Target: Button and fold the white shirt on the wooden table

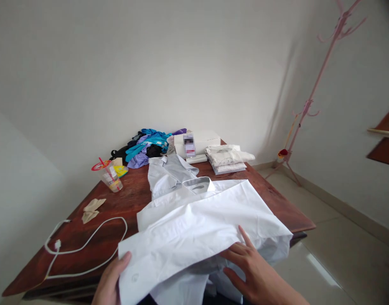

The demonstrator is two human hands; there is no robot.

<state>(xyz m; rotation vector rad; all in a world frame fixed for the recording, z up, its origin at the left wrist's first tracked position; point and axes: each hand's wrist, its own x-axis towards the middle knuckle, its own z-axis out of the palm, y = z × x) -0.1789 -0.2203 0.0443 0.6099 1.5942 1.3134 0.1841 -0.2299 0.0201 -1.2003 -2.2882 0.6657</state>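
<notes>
White shirt (188,220) lies over the near edge of the counter (133,190). Left hand (111,277): grip pinching its left end. Right hand (249,269): grip spread, touching its near fold. Cup (110,177) beyond, leftward.

Plain pale walls (181,63), meeting in a corner at right. Glossy light floor tiles (356,250), a bright streak (323,269) reflected on them; baseboard (340,207) along the wall. Reddish-brown wooden worktop (135,184) near the back wall. Pink coat rack (325,63) in the corner, soft shadow (283,89) beside it.
</notes>
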